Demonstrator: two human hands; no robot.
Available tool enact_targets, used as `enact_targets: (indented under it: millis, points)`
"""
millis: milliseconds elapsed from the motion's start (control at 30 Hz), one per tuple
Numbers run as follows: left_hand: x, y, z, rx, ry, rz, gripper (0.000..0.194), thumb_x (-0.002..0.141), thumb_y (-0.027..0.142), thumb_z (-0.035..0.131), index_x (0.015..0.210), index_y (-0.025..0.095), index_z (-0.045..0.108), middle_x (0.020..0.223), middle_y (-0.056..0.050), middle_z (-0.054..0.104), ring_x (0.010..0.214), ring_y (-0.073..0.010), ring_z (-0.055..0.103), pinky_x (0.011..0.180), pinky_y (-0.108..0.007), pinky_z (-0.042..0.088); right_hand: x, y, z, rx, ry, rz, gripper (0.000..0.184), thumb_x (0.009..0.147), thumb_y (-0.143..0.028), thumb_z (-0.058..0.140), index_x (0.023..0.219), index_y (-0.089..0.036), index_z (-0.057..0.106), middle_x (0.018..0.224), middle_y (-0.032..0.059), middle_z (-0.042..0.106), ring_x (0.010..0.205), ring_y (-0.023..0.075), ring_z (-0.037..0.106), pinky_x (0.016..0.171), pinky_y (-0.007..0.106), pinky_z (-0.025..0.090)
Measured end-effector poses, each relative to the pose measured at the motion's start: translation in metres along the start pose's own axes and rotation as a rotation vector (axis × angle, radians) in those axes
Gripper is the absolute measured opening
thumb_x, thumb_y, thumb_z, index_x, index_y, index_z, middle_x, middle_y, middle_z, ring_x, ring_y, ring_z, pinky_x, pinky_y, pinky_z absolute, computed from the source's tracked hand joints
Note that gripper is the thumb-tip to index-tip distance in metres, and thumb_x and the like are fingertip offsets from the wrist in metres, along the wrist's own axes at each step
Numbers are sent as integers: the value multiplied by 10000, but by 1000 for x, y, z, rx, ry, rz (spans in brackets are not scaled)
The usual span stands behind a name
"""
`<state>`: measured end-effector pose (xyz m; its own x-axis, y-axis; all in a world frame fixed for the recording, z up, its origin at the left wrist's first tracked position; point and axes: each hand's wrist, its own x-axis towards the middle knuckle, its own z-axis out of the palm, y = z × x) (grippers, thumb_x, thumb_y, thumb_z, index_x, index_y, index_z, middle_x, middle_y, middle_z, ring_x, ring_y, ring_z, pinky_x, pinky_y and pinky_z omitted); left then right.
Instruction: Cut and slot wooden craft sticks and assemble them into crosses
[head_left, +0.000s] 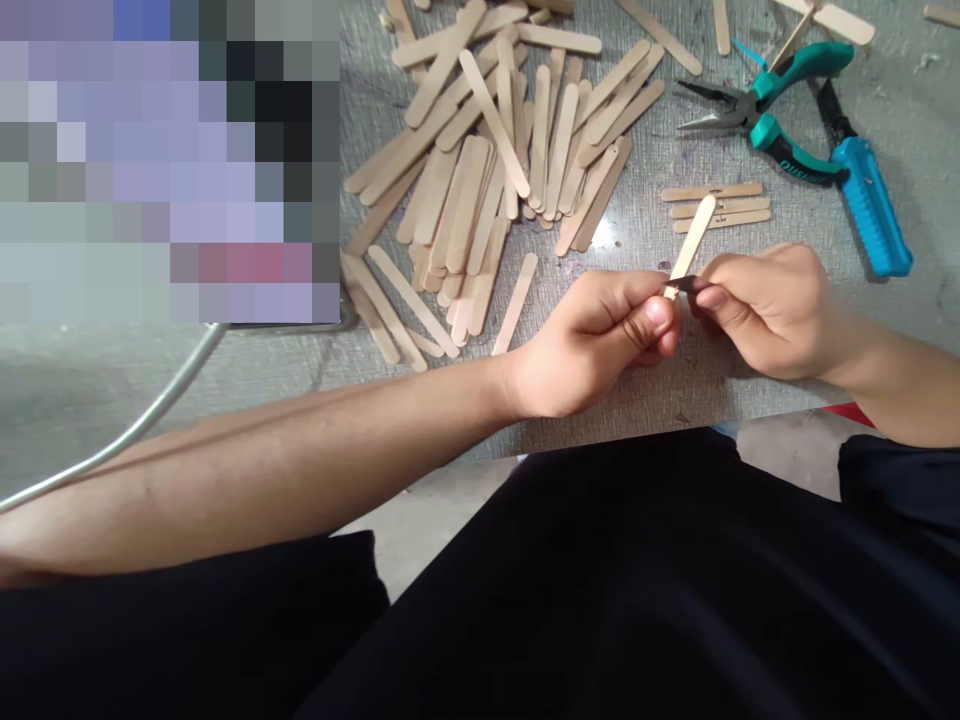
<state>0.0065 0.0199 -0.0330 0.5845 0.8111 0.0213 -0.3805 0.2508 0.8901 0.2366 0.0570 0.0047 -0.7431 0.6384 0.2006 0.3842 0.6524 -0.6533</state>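
Landmark: teal-and-black needle-nose pliers (746,107) | below pliers: left hand (592,340) pinching pale flat wooden stick (695,235), right hand (780,310) holding thin dark blade (681,284) against it | right: blue ribbed-handled tool (870,205) | left: loose wooden-stick heap (465,200) | just below: three dark-marked wooden sticks (716,208)

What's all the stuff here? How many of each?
Loose sticks: many, pale wood, mostly upper centre
Lined-up sticks: three, pale, centre right
Held stick: one, pale, centre right
Blade-like piece: one, dark, against held stick
Pliers: one, teal and black, upper right
Tool: one, blue handle, right of pliers
Table: one, grey, underneath
Cable: one, white, left
Upper left: pixelated, can't tell
Clothing: black, bottom
Left hand: one, bare, holding stick
Right hand: one, bare, holding piece
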Motion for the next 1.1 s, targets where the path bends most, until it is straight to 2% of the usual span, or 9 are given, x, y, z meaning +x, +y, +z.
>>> enact_targets:
  millis: [167,300,367,467,533,633,733,900,1100]
  points:
    - [2,1,-1,4,-20,49,505,1082,562,754,784,178,620,607,49,462,525,-75,388,508,-245,353,5,-4,-10,470,-131,149,480,1199,-472,585,799,-207,605,671,-41,640,551,67,567,534,217,408]
    - [3,4,1,-18,17,-41,569,1037,663,769,757,196,603,633,25,486,550,-95,413,500,-266,337,4,-6,-10,595,-265,136,404,1179,-444,639,847,-215,629,614,-66,634,492,67,558,487,205,413]
    - [3,5,1,-40,32,-76,573,1017,686,780,759,205,609,636,16,483,553,-104,404,492,-281,314,2,-5,-7,504,-187,81,355,1193,-394,603,880,-230,631,628,-69,646,476,72,551,477,218,412]
    - [2,4,1,-62,12,-68,541,1020,656,789,772,203,632,601,23,443,527,-105,368,478,-299,271,0,-1,-3,171,64,-32,318,1196,-390,560,918,-255,638,649,-63,618,490,96,512,494,263,400]
    - [1,2,0,-65,-7,-31,516,1041,614,781,778,193,642,580,32,428,510,-97,355,476,-298,266,0,2,-1,8,141,-107,291,1193,-371,544,941,-262,643,659,-58,615,516,110,517,520,277,413]
    - [1,2,-1,-24,-14,3,493,1060,577,772,788,183,654,578,34,451,507,-90,366,475,-284,276,-1,6,0,-108,126,-166,247,1183,-333,534,984,-255,658,719,-37,690,573,122,606,558,284,460]
    - [1,5,1,20,20,-19,518,1054,623,766,789,192,659,612,23,478,535,-101,394,483,-287,284,-2,8,0,-189,122,-189,210,1176,-309,519,1017,-262,647,756,-26,729,601,140,655,576,308,477]
    - [2,6,4,-21,45,-41,553,1033,687,763,794,201,650,647,15,482,564,-108,422,507,-288,318,-2,6,2,-132,115,-321,135,1145,-201,541,1034,-261,590,796,-39,751,648,128,710,588,279,506]
    - [2,1,5,-93,84,-106,514,979,689,831,876,217,655,661,25,487,524,-104,409,480,-290,315,0,10,5,-166,184,-277,157,1158,-273,541,1014,-259,602,749,-43,695,586,123,631,570,288,472]
